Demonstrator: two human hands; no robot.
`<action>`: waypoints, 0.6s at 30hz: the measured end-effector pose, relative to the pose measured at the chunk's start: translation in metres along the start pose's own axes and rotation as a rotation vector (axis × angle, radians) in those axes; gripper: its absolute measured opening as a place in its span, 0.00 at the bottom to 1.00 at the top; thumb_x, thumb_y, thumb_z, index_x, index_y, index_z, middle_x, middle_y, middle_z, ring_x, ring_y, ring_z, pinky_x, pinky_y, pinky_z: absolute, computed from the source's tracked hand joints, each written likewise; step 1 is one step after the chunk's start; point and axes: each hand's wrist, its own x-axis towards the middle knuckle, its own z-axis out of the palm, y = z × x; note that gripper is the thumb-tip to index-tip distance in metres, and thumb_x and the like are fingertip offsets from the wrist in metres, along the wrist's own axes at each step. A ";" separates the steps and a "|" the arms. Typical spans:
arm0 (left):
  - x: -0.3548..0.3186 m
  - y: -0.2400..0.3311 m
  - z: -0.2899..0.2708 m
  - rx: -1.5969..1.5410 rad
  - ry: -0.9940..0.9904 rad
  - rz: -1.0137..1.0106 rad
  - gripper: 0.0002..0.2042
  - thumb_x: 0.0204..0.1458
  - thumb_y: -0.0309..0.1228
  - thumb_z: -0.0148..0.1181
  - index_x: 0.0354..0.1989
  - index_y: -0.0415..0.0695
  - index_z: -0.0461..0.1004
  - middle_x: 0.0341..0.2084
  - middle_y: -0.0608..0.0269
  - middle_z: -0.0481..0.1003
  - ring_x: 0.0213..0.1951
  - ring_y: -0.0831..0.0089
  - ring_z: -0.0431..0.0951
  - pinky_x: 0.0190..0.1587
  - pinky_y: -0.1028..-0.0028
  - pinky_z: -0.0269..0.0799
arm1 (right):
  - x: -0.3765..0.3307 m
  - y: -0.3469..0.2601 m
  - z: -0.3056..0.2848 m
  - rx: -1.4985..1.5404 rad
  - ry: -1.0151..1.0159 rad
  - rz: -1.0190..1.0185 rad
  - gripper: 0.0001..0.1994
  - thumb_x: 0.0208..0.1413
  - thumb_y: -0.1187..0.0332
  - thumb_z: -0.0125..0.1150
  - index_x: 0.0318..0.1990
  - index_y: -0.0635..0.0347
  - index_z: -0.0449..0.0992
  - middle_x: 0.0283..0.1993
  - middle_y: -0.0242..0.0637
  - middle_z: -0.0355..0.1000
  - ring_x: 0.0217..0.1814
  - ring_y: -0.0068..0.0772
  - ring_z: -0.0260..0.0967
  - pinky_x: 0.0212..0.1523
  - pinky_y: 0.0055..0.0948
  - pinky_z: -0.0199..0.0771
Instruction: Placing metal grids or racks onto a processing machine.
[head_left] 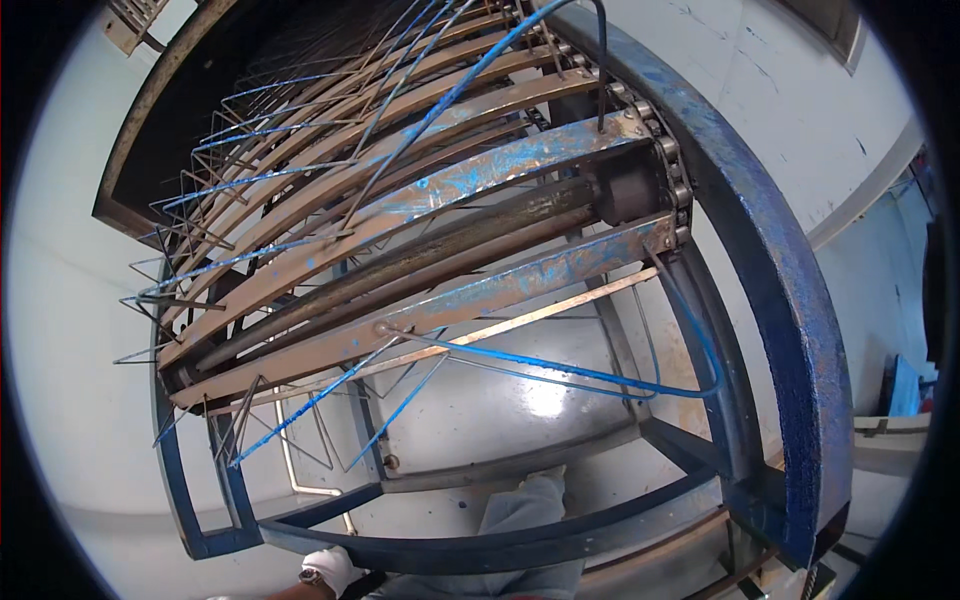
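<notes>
My left hand (335, 566), in a white glove with a wristwatch (312, 577) behind it, is low in the view beside the bottom bar of a dark blue metal frame (480, 552). It looks closed, its fingers mostly hidden. Something dark shows at its right side, too little of it to name. My right hand is out of view. Before me a slatted chain conveyor (430, 195) slopes up and away. Bent wire hooks (560, 362), partly coated in blue paint, stick out from its brown metal slats (520, 285).
A roller chain (668, 150) runs along the conveyor's right end, next to a thick blue side rail (770, 230). A dark shaft (430, 240) lies between the slats. My grey trouser leg (525, 505) is beneath the frame. White walls (80, 330) stand around, and a dark opening is behind.
</notes>
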 end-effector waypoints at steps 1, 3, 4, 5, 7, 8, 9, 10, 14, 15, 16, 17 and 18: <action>0.000 0.000 -0.004 -0.005 0.004 0.003 0.08 0.42 0.32 0.42 0.24 0.43 0.68 0.20 0.53 0.71 0.24 0.59 0.72 0.25 0.63 0.67 | 0.002 0.004 -0.002 -0.028 0.010 -0.004 0.13 0.45 0.66 0.44 0.12 0.56 0.67 0.11 0.33 0.62 0.12 0.25 0.61 0.12 0.24 0.61; -0.002 0.003 -0.015 -0.007 -0.026 -0.006 0.08 0.42 0.32 0.42 0.24 0.43 0.68 0.20 0.53 0.71 0.25 0.59 0.72 0.26 0.64 0.67 | 0.004 0.011 -0.006 -0.083 0.028 -0.013 0.13 0.45 0.66 0.44 0.12 0.56 0.67 0.11 0.33 0.62 0.12 0.24 0.60 0.12 0.24 0.61; -0.003 0.004 -0.020 -0.012 -0.054 -0.018 0.09 0.42 0.32 0.42 0.24 0.43 0.68 0.21 0.52 0.71 0.26 0.59 0.72 0.28 0.64 0.67 | 0.005 0.015 -0.009 -0.111 0.037 -0.018 0.13 0.45 0.66 0.44 0.12 0.56 0.67 0.11 0.33 0.62 0.12 0.24 0.60 0.12 0.24 0.61; -0.003 0.002 -0.023 -0.007 -0.055 -0.015 0.09 0.42 0.32 0.42 0.24 0.43 0.68 0.21 0.52 0.71 0.26 0.59 0.72 0.28 0.64 0.67 | 0.005 0.019 -0.011 -0.137 0.046 -0.023 0.13 0.45 0.66 0.44 0.12 0.56 0.67 0.11 0.33 0.62 0.12 0.24 0.60 0.12 0.24 0.61; -0.001 -0.004 -0.028 -0.176 -0.086 0.039 0.21 0.37 0.47 0.51 0.28 0.40 0.71 0.25 0.51 0.71 0.30 0.60 0.72 0.32 0.68 0.67 | 0.004 0.029 -0.015 -0.188 0.063 -0.032 0.13 0.46 0.66 0.44 0.12 0.56 0.66 0.11 0.33 0.62 0.12 0.24 0.60 0.12 0.23 0.61; 0.000 -0.003 -0.030 -0.172 -0.090 0.042 0.21 0.37 0.47 0.51 0.28 0.40 0.71 0.25 0.51 0.71 0.30 0.60 0.72 0.32 0.68 0.67 | 0.004 0.035 -0.017 -0.216 0.072 -0.039 0.13 0.46 0.66 0.44 0.12 0.56 0.66 0.11 0.33 0.62 0.12 0.24 0.60 0.12 0.23 0.61; 0.001 -0.003 -0.030 -0.125 -0.114 0.003 0.21 0.37 0.48 0.51 0.29 0.40 0.71 0.25 0.51 0.72 0.30 0.60 0.72 0.32 0.68 0.67 | 0.004 0.041 -0.019 -0.243 0.081 -0.045 0.13 0.46 0.66 0.44 0.13 0.57 0.66 0.11 0.33 0.62 0.12 0.24 0.60 0.12 0.23 0.61; 0.002 -0.003 -0.028 -0.077 -0.136 -0.037 0.22 0.36 0.49 0.51 0.29 0.41 0.70 0.25 0.51 0.72 0.30 0.60 0.72 0.32 0.68 0.67 | 0.004 0.047 -0.020 -0.269 0.091 -0.050 0.13 0.46 0.66 0.44 0.13 0.57 0.66 0.11 0.33 0.62 0.12 0.23 0.60 0.12 0.23 0.61; 0.014 -0.021 0.002 0.005 -0.176 -0.079 0.20 0.37 0.47 0.51 0.27 0.41 0.71 0.23 0.52 0.72 0.29 0.60 0.72 0.31 0.68 0.67 | -0.004 0.073 -0.032 -0.378 0.142 -0.051 0.13 0.46 0.66 0.44 0.13 0.57 0.66 0.11 0.32 0.61 0.12 0.23 0.60 0.12 0.22 0.60; 0.016 -0.026 0.009 0.037 -0.150 -0.052 0.19 0.37 0.46 0.51 0.26 0.41 0.71 0.23 0.52 0.72 0.29 0.61 0.73 0.31 0.67 0.67 | -0.007 0.080 -0.034 -0.403 0.155 -0.048 0.13 0.47 0.66 0.44 0.13 0.57 0.66 0.11 0.32 0.61 0.12 0.23 0.60 0.12 0.22 0.60; 0.018 -0.031 0.016 0.068 -0.122 -0.025 0.17 0.38 0.45 0.50 0.25 0.42 0.71 0.23 0.53 0.72 0.28 0.61 0.73 0.30 0.67 0.67 | -0.010 0.087 -0.035 -0.428 0.169 -0.042 0.13 0.47 0.66 0.44 0.13 0.57 0.66 0.11 0.32 0.61 0.12 0.23 0.60 0.11 0.22 0.60; 0.023 -0.035 0.024 0.072 -0.092 -0.037 0.15 0.38 0.43 0.49 0.23 0.42 0.72 0.22 0.54 0.72 0.28 0.61 0.73 0.30 0.67 0.68 | -0.017 0.094 -0.039 -0.457 0.173 -0.037 0.14 0.47 0.66 0.44 0.13 0.57 0.66 0.11 0.32 0.61 0.12 0.23 0.60 0.11 0.22 0.60; 0.022 -0.034 0.017 0.075 -0.082 -0.014 0.15 0.38 0.43 0.49 0.23 0.42 0.72 0.22 0.54 0.72 0.28 0.61 0.73 0.30 0.67 0.68 | -0.026 0.116 -0.048 -0.493 0.164 -0.032 0.14 0.47 0.66 0.44 0.13 0.57 0.66 0.11 0.32 0.61 0.12 0.22 0.59 0.11 0.22 0.60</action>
